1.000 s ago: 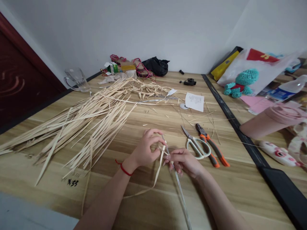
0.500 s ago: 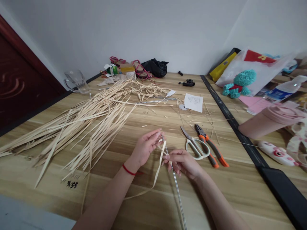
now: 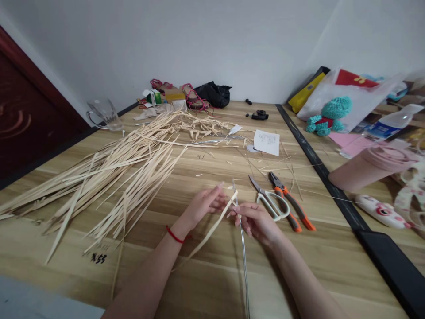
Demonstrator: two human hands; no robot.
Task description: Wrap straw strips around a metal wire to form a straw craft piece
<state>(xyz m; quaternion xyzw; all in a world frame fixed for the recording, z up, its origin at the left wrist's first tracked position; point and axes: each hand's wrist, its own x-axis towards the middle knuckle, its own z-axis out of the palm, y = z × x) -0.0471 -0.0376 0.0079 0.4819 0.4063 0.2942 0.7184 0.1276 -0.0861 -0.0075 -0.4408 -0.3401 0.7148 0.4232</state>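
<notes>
My right hand (image 3: pixel 255 221) pinches a pair of thin metal wires (image 3: pixel 245 261), which run from above the fingertips down to the picture's bottom edge. A flat pale straw-like strip (image 3: pixel 212 228) crosses the wires near their upper end, and its long tail trails down to the left towards my left wrist. My left hand (image 3: pixel 204 204), with a red cord at the wrist, is just left of the wires. Its thumb stands apart from its fingers, whose tips are slightly blurred beside the strip. Part of the crossing is hidden by my right fingers.
Long pale strips (image 3: pixel 133 164) lie heaped on the left of the table. White-handled scissors (image 3: pixel 272 204) and orange-handled pliers (image 3: pixel 292 204) lie right of my hands. Behind are a paper note (image 3: pixel 266 141) and a glass mug (image 3: pixel 105 114); a pink cup (image 3: pixel 368 168) stands at right.
My left hand has come off the upper end of the wires and its thumb has spread. The wires have swung more upright, and the strip's tail has straightened towards the left.
</notes>
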